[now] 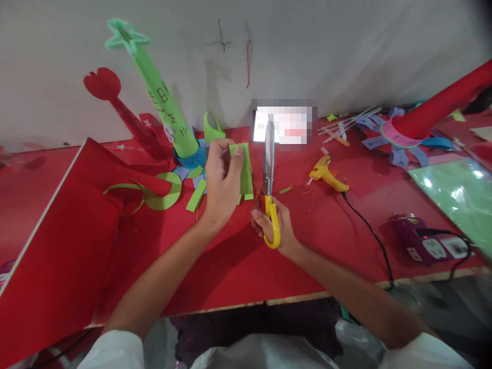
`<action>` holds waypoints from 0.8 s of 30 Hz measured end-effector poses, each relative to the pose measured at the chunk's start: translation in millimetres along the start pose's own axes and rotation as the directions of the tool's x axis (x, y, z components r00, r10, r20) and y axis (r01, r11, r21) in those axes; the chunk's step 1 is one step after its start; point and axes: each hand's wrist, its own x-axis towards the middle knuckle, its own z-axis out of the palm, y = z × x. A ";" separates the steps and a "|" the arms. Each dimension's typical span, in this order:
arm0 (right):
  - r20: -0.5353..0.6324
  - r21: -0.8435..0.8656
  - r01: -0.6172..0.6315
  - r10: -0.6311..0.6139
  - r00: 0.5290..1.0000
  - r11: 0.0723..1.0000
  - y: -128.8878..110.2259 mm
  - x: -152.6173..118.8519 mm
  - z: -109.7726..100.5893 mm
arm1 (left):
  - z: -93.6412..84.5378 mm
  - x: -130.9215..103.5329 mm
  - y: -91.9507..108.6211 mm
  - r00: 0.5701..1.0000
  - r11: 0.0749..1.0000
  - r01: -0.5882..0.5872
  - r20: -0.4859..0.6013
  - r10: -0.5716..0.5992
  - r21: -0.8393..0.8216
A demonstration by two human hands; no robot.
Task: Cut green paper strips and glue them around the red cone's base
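Note:
My left hand (223,182) pinches a piece of lime-green paper (246,177) between thumb and fingers, held above the red table. To the right of it, my right hand (279,225) grips a pair of scissors (269,164) with yellow handles. Their metal blades point up and away from me and look closed, a little apart from the paper. Left of my left hand, green paper scraps (196,196) lie on the table, along with a round green piece (163,192) and a curved green strip (213,128).
A green paper tube (163,97) topped by a star stands at the back left, beside a red paper flower (103,84). A red board (57,246) rises at left. A yellow glue gun (326,173) and its cord lie right, near a purple power socket (418,238).

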 end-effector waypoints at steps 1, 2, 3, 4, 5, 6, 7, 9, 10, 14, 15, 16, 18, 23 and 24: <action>-0.008 -0.002 0.005 -0.006 1.000 1.000 -1.8 1.0 -0.3 | 1.5 -1.5 -1.1 1.000 1.000 0.019 0.019 -0.019 -0.016; -0.020 -0.006 0.008 -0.008 1.000 1.000 -3.5 2.1 -0.5 | 3.2 -3.4 -2.0 0.999 0.999 0.035 0.032 -0.034 -0.031; -0.035 -0.013 0.007 -0.007 0.999 1.000 -5.1 3.1 -0.5 | 5.0 -5.4 -2.9 0.998 0.998 0.050 0.040 -0.048 -0.046; -0.050 -0.021 0.002 -0.003 0.999 1.000 -6.6 4.1 -0.4 | 6.9 -7.4 -3.6 0.997 0.996 0.062 0.048 -0.059 -0.060; -0.064 -0.030 -0.005 0.003 0.998 1.000 -8.0 4.9 -0.1 | 8.6 -9.4 -4.2 0.996 0.995 0.070 0.055 -0.066 -0.074; -0.075 -0.041 -0.013 0.009 0.997 0.999 -9.5 5.5 0.4 | 10.2 -11.1 -4.4 0.996 0.994 0.074 0.063 -0.069 -0.083; -0.085 -0.051 -0.018 0.013 0.996 0.999 -10.7 5.9 0.8 | 11.5 -12.6 -4.5 0.995 0.994 0.073 0.068 -0.067 -0.083; -0.094 -0.063 -0.020 0.014 0.995 0.998 -12.1 6.0 1.3 | 12.9 -14.5 -3.9 0.997 0.997 0.051 0.069 -0.047 -0.057; -0.089 -0.065 -0.020 0.014 0.996 0.998 -11.9 5.8 1.2 | 12.9 -14.8 -3.4 0.997 0.999 0.035 0.065 -0.032 -0.035; -0.044 -0.052 0.023 -0.026 0.999 0.998 -2.4 4.7 -2.3 | 9.7 -12.1 -1.5 0.999 0.998 -0.021 0.038 0.018 0.065; -0.029 -0.045 0.044 -0.045 0.999 0.998 1.4 4.7 -3.4 | 8.3 -10.5 -1.1 0.999 0.996 -0.028 0.025 0.026 0.087; -0.002 -0.031 0.059 -0.059 0.998 0.998 5.3 4.7 -4.3 | 6.7 -8.6 -0.7 0.999 0.994 -0.034 0.010 0.033 0.105; 0.043 -0.035 0.077 -0.075 0.996 0.996 11.8 4.9 -4.7 | 3.2 -4.3 0.6 0.999 0.991 -0.039 -0.020 0.042 0.128; 0.151 -0.092 0.093 -0.078 0.986 0.991 21.6 2.3 -1.0 | -8.1 6.8 8.4 0.991 0.979 -0.085 -0.086 0.103 0.185; 0.171 -0.100 0.087 -0.069 0.983 0.991 23.3 1.2 -0.6 | -10.4 8.5 10.0 0.988 0.973 -0.098 -0.094 0.120 0.208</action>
